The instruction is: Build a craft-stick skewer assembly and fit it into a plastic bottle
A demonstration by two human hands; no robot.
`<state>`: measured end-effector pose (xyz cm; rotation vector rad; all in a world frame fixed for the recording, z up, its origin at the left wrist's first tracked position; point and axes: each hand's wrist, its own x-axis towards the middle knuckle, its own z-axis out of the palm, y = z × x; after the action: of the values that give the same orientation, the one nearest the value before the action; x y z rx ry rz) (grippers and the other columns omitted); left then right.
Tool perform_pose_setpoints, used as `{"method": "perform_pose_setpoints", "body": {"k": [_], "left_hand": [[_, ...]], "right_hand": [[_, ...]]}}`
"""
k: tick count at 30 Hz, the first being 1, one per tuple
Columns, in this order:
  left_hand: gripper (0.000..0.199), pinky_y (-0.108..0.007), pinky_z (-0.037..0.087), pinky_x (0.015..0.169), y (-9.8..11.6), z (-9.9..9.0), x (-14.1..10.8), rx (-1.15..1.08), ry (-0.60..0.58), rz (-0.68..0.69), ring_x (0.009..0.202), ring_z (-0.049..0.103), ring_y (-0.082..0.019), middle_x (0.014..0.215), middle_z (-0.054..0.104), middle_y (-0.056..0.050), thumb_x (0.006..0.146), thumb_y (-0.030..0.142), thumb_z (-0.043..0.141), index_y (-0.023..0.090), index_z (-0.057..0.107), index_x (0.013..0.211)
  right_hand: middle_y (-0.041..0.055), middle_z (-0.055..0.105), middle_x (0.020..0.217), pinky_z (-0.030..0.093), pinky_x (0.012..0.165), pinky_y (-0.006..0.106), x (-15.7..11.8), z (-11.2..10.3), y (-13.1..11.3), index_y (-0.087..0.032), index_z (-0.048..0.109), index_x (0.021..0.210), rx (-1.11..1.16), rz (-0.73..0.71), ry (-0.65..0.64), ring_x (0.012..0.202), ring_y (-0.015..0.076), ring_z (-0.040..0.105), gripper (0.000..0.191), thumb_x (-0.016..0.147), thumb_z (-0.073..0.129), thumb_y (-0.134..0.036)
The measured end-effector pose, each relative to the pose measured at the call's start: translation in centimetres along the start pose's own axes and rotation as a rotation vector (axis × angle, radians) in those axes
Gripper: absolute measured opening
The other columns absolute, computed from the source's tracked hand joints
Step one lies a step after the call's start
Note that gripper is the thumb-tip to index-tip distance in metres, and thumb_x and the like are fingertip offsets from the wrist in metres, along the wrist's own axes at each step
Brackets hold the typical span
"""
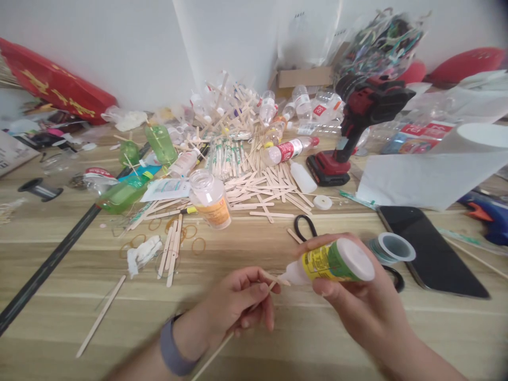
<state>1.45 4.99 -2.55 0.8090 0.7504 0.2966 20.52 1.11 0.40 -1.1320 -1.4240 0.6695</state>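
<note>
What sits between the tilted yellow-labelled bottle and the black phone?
In the head view: part of the right hand gripping the bottle, then a spool-like item and, below it, a black loop partly hidden by that hand.

The squeeze bottle (333, 260) has a pale, whitish body wrapped in a yellow and green label with dark print. It lies tipped over on its side in the grip of the right hand (357, 299), its round base turned to the right and its narrow white nozzle (291, 273) aimed left. The nozzle's tip is at the flat wooden piece (278, 279), though whether they touch cannot be told. That piece, pale and slim, is pinched in the grip of the left hand (248, 296). A thin pale stick (214, 352) slants from those fingers down and leftward, passing under the hand to the lower edge of view.
</note>
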Motion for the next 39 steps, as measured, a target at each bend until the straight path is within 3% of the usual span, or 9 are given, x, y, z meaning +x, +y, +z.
{"method": "perform_pose_setpoints", "body": {"k": [6, 12, 21, 39], "left_hand": [[0.035, -0.017, 0.016, 0.029, -0.22, -0.04, -0.02, 0.001, -0.007, -0.005, 0.033, 0.025, -0.003, 0.054, 0.062, 0.003, 0.078, 0.047, 0.066, 0.016, 0.058, 0.089], [0.043, -0.016, 0.015, 0.029, -0.35, -0.17, 0.05, -0.003, -0.035, 0.009, 0.033, 0.024, -0.002, 0.053, 0.061, 0.004, 0.073, 0.053, 0.071, 0.017, 0.052, 0.086], [0.041, -0.016, 0.014, 0.028, -0.31, -0.2, -0.03, -0.016, -0.012, -0.005, 0.033, 0.024, -0.002, 0.054, 0.062, 0.004, 0.075, 0.05, 0.071, 0.019, 0.047, 0.085], [0.038, -0.016, 0.013, 0.031, -0.6, -0.31, 0.08, -0.101, -0.049, 0.077, 0.031, 0.024, -0.002, 0.052, 0.063, 0.004, 0.074, 0.046, 0.073, 0.02, 0.047, 0.079]], "right_hand": [[-0.0015, 0.067, 0.083, 0.051, 0.057, 0.019, -0.27, 0.16, 0.28, -0.028, 0.064, 0.097, 0.05, -0.012, -0.014, 0.064, 0.013, 0.063, 0.019, 0.081, 0.071, -0.035], [-0.0019, 0.066, 0.083, 0.051, 0.057, 0.017, -0.18, 0.0, 0.28, -0.027, 0.064, 0.095, 0.024, -0.025, 0.0, 0.066, 0.0119, 0.062, 0.02, 0.081, 0.07, -0.039], [-0.0027, 0.068, 0.086, 0.051, 0.062, 0.011, -0.03, -0.18, 0.49, -0.027, 0.063, 0.098, 0.107, 0.025, 0.04, 0.07, 0.0085, 0.065, 0.022, 0.081, 0.07, -0.04], [0.0021, 0.068, 0.092, 0.053, 0.062, 0.026, -0.7, -0.14, 0.89, -0.03, 0.061, 0.103, 0.006, -0.027, 0.006, 0.077, 0.0182, 0.065, 0.032, 0.08, 0.068, -0.051]]}}
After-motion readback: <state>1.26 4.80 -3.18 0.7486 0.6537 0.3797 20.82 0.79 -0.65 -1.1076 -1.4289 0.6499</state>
